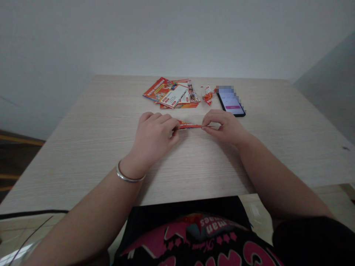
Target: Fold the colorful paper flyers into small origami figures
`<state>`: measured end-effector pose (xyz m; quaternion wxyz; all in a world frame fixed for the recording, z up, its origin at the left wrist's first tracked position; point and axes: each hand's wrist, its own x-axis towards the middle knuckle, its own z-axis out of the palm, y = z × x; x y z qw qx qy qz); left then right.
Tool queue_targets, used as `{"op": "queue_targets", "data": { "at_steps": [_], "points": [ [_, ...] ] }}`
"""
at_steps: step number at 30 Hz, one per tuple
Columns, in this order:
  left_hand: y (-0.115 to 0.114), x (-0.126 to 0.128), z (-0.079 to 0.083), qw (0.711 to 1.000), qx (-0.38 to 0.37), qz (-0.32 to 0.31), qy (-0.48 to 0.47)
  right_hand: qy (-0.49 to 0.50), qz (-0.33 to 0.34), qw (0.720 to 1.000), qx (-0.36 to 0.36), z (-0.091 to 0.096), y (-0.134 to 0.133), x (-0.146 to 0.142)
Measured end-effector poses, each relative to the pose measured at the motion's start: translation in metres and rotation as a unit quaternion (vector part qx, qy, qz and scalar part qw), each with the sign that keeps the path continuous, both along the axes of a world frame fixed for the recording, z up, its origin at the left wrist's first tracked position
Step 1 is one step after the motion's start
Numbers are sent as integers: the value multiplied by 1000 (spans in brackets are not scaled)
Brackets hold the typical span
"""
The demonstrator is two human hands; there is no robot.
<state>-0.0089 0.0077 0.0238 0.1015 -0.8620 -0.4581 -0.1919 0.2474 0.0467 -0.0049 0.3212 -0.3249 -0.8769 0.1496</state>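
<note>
My left hand and my right hand rest on the light wooden table, both pinched on the ends of a narrow folded red paper strip that lies flat between them. The left fingers curl over its left end, and a silver bangle sits on that wrist. The right thumb and fingers press its right end. Beyond the hands lies a pile of red and white leaflets.
A small folded red and white paper piece lies right of the leaflets. A phone with a lit screen lies at the back right. A white wall stands behind the table.
</note>
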Motion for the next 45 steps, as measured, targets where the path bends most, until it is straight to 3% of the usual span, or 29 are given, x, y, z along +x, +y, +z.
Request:
{"op": "queue_targets", "data": {
  "at_steps": [18,23,26,31,34,41,45],
  "points": [
    [11,-25,4,999,-20,36,-17,18,-38,999,-34,2,13,22],
    [19,-40,3,994,-40,72,-73,32,-32,999,-27,-2,16,23],
    [21,-39,-1,992,-74,46,-90,-5,-15,1000,-15,-7,18,20],
    [22,-29,-15,988,-130,-86,2,-117,-70,990,37,-15,19,11],
    [21,-23,-23,981,-144,-118,58,-172,-130,975,48,-16,17,4],
    [11,-13,-22,985,-124,-67,101,-176,-218,960,3,-11,4,-14],
    [6,-11,-16,985,-117,-31,119,-155,-204,966,-37,-7,-5,-22]
  ]
}}
